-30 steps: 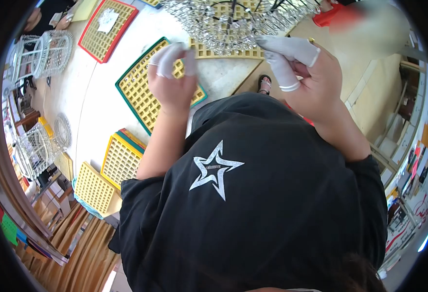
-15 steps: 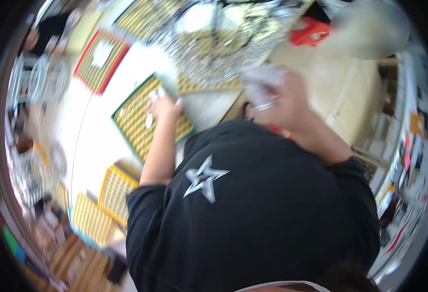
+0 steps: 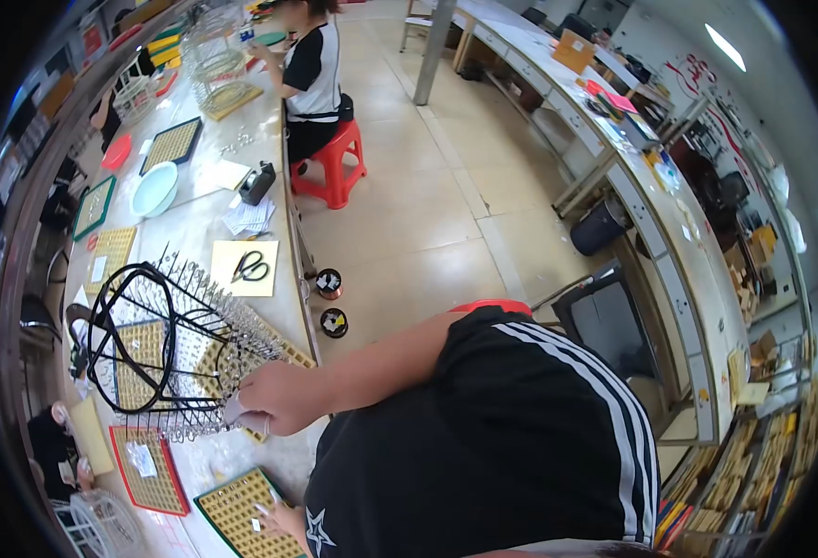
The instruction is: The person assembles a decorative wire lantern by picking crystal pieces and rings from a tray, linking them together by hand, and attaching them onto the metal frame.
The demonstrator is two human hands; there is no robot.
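My right hand is closed on a small whitish crumpled thing, whose kind I cannot make out. That hand is beside a black wire rack hung with many clear and silvery dangling pieces. My left hand lies with its fingers stretched out on a green-rimmed tray of small yellowish compartments. White coverings show on some of its fingers, and a small white piece is beside them. Part of the left hand is hidden by my black shirt.
A red-rimmed tray stands left of the green one. Black scissors lie on a yellow sheet. Farther along are a pale blue bowl and a tape dispenser. A person sits on a red stool.
The view has swung right, toward the aisle and far benches. My right hand, raised off the table with the whitish thing, is now at the rack. My left hand stays on the green-rimmed tray.
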